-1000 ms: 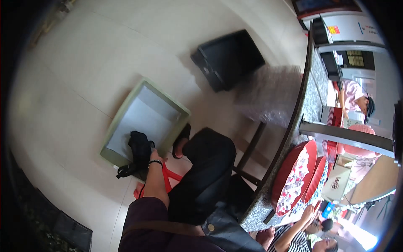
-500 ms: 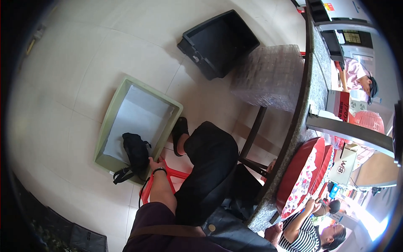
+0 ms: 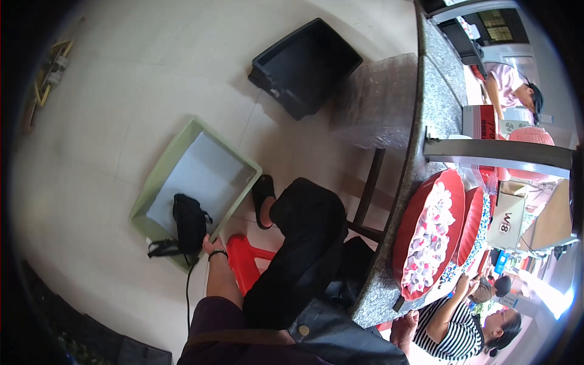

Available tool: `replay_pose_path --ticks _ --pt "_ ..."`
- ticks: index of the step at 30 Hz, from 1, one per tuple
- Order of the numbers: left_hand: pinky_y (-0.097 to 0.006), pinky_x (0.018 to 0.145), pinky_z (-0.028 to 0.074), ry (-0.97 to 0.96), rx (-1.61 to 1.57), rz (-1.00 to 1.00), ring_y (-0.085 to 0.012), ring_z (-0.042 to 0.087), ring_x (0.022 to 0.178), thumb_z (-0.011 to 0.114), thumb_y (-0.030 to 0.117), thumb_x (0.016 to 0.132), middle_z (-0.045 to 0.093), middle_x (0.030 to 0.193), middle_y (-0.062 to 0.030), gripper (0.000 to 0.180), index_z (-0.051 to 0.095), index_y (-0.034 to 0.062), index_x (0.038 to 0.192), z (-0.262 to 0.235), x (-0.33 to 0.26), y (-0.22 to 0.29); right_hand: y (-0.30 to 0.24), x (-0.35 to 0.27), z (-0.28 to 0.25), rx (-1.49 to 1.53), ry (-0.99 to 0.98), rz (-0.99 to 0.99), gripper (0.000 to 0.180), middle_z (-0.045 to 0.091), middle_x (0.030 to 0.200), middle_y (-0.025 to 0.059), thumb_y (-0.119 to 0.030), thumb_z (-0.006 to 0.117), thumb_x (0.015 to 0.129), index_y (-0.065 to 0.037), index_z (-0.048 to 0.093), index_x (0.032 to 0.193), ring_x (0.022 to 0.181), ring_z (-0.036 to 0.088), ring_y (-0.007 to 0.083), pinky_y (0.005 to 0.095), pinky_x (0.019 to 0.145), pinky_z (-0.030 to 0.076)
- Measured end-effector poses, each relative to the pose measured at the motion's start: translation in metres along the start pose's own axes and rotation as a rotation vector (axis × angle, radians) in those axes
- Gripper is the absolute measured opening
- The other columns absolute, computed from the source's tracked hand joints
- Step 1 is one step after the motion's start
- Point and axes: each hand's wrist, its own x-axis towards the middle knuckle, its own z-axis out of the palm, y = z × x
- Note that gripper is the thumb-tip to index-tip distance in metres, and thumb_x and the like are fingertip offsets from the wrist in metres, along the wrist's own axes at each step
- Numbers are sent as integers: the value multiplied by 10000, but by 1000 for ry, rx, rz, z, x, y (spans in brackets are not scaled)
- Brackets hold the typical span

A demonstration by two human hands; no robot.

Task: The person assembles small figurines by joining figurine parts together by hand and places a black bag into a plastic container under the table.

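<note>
Pale tile is laid across the floor (image 3: 79, 140), bordered by one granite counter (image 3: 441, 91). Two bins are set down: one green bin (image 3: 157, 185), one black bin (image 3: 307, 64). Two red scalloped dishes (image 3: 413, 234) are placed on the counter. One black bag (image 3: 190, 220) is contained in the green bin, whose rim is touched by the left hand (image 3: 213, 245); the right hand (image 3: 401, 330) is seen beside the counter. How far either is closed, or what is gripped, cannot be told.

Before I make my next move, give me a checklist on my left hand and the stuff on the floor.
1. Left hand at the green bin's rim: ok.
2. Firm grip there: cannot tell.
3. Black bag wholly inside the green bin: not ok, its strap hangs over the edge.
4. Black bin apart from the green one: ok.
5. Red stool free of your leg: cannot tell.
</note>
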Motion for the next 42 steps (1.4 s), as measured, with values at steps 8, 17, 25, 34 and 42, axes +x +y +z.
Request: replay_pose_path --ticks 8,17,25,34,42 --pt "-375 884 518 -254 1346 687 -253 629 977 708 26 799 654 1047 -128 318 637 -36 1103 35 -47 31 -3 -1 0 -56 -34 7 200 639 1024 7 -200 693 896 -127 551 1017 884 586 157 324 747 462" --pt "-412 894 531 -310 279 110 -249 599 1007 658 -7 822 626 1040 -87 197 611 15 1011 185 -104 20 3 2 0 9 37 -40 226 553 771 32 -180 664 931 -120 468 838 664 501 133 287 571 433" --pt "-417 888 510 -386 513 31 -275 574 1022 654 4 822 585 1073 -112 256 584 12 1068 358 -137 -50 3 1 11 11 58 -76 245 564 726 43 -167 640 953 -109 447 813 609 516 139 280 562 435" --pt "-487 744 543 -448 592 -9 -343 600 936 705 -80 728 574 1089 -181 389 533 -62 1076 493 -175 -200 -8 -5 33 -45 138 -7 180 669 1078 108 -144 668 926 -51 522 976 960 651 201 343 872 517" --pt "-395 733 548 -408 722 97 -283 654 865 758 -7 663 659 1066 -180 408 602 -86 1031 536 -217 -296 -17 -7 44 -58 110 36 298 617 1249 148 -68 588 948 12 511 1225 1116 628 256 392 985 494"
